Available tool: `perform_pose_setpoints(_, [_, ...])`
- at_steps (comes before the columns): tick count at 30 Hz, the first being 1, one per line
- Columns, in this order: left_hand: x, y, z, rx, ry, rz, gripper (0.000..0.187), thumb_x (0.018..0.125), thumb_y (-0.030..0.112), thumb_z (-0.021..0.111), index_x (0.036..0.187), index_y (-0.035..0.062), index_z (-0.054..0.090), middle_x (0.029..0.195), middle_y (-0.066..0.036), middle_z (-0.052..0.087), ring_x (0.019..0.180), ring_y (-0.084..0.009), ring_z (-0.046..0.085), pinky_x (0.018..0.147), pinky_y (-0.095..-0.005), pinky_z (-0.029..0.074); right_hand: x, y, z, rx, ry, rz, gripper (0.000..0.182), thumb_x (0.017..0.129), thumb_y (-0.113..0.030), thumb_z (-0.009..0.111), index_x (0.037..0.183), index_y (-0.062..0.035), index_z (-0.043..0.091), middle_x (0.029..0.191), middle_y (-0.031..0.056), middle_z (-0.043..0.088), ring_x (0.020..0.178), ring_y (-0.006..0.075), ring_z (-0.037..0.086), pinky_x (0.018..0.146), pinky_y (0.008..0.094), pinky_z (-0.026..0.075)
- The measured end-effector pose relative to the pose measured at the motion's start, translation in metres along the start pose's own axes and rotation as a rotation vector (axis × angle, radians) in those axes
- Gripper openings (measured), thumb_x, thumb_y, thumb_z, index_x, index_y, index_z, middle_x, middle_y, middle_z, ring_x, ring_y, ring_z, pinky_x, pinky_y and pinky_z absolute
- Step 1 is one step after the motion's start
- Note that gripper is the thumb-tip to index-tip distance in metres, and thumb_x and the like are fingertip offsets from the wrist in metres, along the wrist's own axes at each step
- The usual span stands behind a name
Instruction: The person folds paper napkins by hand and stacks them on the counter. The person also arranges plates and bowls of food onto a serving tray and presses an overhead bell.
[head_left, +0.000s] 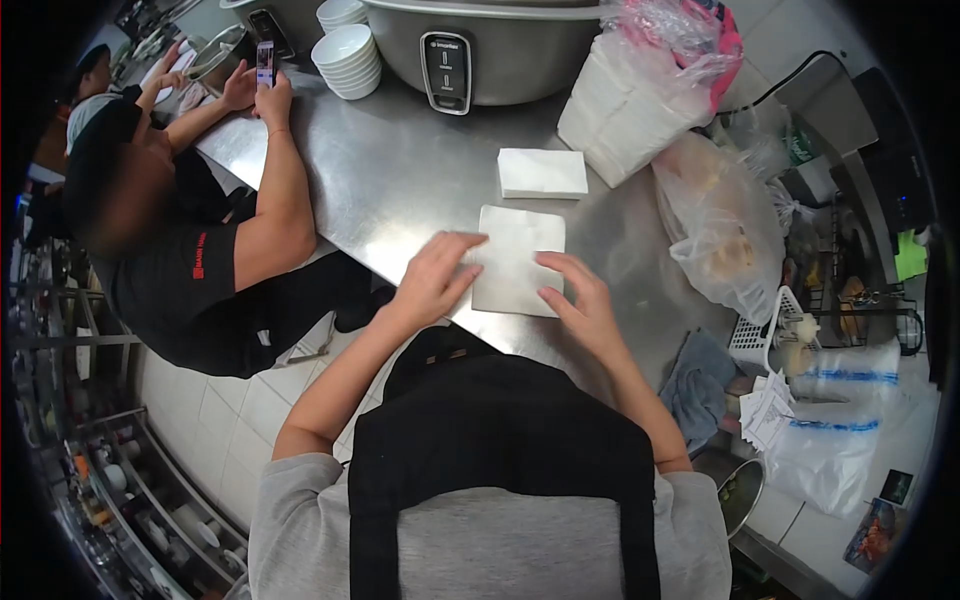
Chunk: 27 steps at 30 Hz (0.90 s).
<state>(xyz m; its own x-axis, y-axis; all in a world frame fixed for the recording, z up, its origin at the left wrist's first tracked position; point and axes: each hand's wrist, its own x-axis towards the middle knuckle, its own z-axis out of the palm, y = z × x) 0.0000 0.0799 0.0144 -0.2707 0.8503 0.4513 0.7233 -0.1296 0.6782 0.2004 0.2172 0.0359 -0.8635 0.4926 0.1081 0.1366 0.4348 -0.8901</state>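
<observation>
While both hands press flat, fingers spread, a white napkin (pixel 518 260) lies on the steel worktop (pixel 390 170) betw. them: left hand (pixel 435 275) on its left edge, right hand (pixel 583 300) on its lower right corner. Neither grips it. A folded napkin (pixel 541 173) sits just beyond, near a napkin stack (pixel 625 115). At left, another person holds a phone (pixel 265 63).
</observation>
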Motion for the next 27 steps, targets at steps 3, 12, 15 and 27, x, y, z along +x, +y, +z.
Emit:
perform_pose_setpoints(3, [-0.020,0.005,0.017,-0.007,-0.311,0.079,0.035,0.072,0.012,0.070,0.103,0.0037,0.058,0.107,-0.010,0.058,0.100,-0.0290,0.055,0.084,-0.0381,0.046,-0.018,0.017,-0.007,-0.357,-0.042,-0.113,0.032,0.076,-0.012,0.065,0.106,-0.0021,0.059,0.114,0.0124,0.058,0.108,0.0305,0.053,0.094,0.0385,0.041])
perform_pose_setpoints(12, [-0.014,-0.011,0.030,-0.059,-0.424,-0.009,0.017,0.074,0.010,0.069,0.088,0.0046,0.060,0.104,-0.007,0.061,0.094,-0.0263,0.057,0.078,-0.0357,0.050,-0.019,0.045,-0.004,-0.312,-0.100,-0.087,0.009,0.076,-0.005,0.062,0.083,-0.0012,0.057,0.106,0.0118,0.062,0.100,0.0303,0.057,0.081,0.0359,0.047])
perform_pose_setpoints(15, [-0.010,-0.017,0.032,-0.136,-0.431,-0.032,0.014,0.076,0.010,0.068,0.086,0.0027,0.062,0.097,-0.009,0.062,0.092,-0.0271,0.058,0.077,-0.0357,0.049,-0.014,0.046,-0.012,-0.239,-0.162,-0.054,0.006,0.077,-0.005,0.062,0.082,-0.0016,0.059,0.107,0.0111,0.063,0.098,0.0282,0.058,0.081,0.0337,0.046])
perform_pose_setpoints(27, [0.005,-0.022,0.028,-0.457,-0.451,-0.498,0.009,0.085,0.006,0.060,0.083,-0.0022,0.061,0.098,-0.010,0.066,0.088,-0.0146,0.061,0.081,-0.0282,0.049,-0.007,0.035,-0.019,-0.209,0.015,-0.050,0.041,0.073,-0.002,0.064,0.113,-0.0047,0.061,0.115,0.0128,0.061,0.114,0.0290,0.054,0.096,0.0368,0.043])
